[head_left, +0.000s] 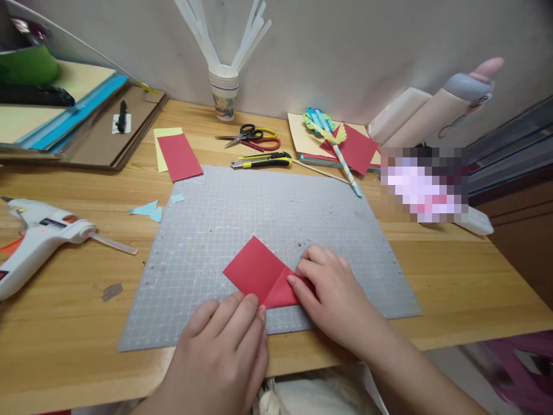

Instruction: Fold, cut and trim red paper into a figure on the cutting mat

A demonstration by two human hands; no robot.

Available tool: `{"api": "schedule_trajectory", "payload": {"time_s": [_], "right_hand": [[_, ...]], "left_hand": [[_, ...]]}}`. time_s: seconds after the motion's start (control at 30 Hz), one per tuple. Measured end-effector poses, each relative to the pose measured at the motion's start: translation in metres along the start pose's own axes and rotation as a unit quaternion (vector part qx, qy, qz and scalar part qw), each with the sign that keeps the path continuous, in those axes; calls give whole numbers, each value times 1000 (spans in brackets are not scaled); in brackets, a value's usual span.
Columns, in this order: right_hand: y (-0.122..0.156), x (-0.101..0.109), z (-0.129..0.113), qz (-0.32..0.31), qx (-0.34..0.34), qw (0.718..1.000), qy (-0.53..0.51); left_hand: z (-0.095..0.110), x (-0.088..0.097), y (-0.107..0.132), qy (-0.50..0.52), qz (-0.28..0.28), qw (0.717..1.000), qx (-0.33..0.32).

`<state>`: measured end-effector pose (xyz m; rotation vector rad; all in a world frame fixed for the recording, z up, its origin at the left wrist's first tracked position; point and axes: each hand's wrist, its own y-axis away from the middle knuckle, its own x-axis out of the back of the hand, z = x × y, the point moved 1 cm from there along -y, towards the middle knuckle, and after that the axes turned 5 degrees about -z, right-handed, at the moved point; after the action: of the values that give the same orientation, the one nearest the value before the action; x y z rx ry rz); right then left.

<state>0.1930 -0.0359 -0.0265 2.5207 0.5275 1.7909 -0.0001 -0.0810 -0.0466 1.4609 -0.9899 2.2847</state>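
A red sheet of paper lies on the grey cutting mat, turned so its corners point up and sideways. Its right part is folded over, with a crease running down through the middle. My right hand grips the folded right end, thumb on top and fingers curled at the far side. At the bottom corner, my left hand holds the paper's near edge, its fingers bent together. What lies beneath the fingertips of both hands is hidden.
Behind the mat lie scissors and a yellow-black utility knife. A hot glue gun rests at left, near light-blue scraps. Red and yellow paper, a cup of glue sticks and a striped paper stick stand farther back.
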Motion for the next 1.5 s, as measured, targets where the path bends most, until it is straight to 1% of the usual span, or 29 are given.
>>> {"api": "schedule_trajectory", "payload": {"time_s": [0.07, 0.23, 0.43, 0.47, 0.5, 0.57, 0.6, 0.63, 0.7, 0.77, 0.83, 0.93, 1.0, 1.13, 1.23, 1.43, 1.5], "right_hand": [[0, 0, 0, -2, -2, 1000, 2], [0, 1, -1, -7, -2, 1000, 3], [-2, -1, 1, -1, 0, 1000, 9], [-1, -1, 2, 8, -1, 1000, 5], [1, -2, 2, 30, -2, 1000, 0], [9, -2, -1, 106, 5, 994, -2], [15, -3, -4, 149, 19, 989, 1], [22, -4, -7, 179, 38, 983, 9], [36, -8, -15, 143, 110, 984, -16], [46, -15, -20, 108, 136, 985, -16], [53, -21, -23, 88, 128, 988, -5], [54, -27, -25, 82, 106, 991, 8], [53, -28, -27, 91, 110, 989, 22], [54, -26, -29, 113, 115, 984, 72], [59, -23, -21, 103, 96, 988, 69], [76, -15, 15, 108, 38, 993, 35], [79, -12, 23, 107, 24, 994, 26]], "left_hand": [[0, 0, -2, -5, -9, 1000, 2], [1, 0, -6, -29, -64, 997, 14], [3, -3, -7, -60, -87, 994, 17], [3, -3, -7, -62, -92, 994, 16], [3, -2, -8, -60, -98, 993, 16], [3, 0, -10, -49, -105, 993, 18], [2, 1, -11, -43, -106, 993, 21], [2, 2, -12, -38, -107, 993, 22], [1, 3, -13, -29, -104, 994, 23], [0, 4, -13, -22, -104, 994, 23], [0, 4, -13, -16, -105, 994, 21], [0, 4, -14, -13, -117, 993, 27], [0, 4, -14, -15, -118, 992, 29], [3, 6, -14, -26, -103, 994, 24], [3, 6, -15, -30, -117, 992, 27], [2, 7, -16, -25, -117, 992, 25], [2, 8, -16, -28, -118, 992, 25]]}}
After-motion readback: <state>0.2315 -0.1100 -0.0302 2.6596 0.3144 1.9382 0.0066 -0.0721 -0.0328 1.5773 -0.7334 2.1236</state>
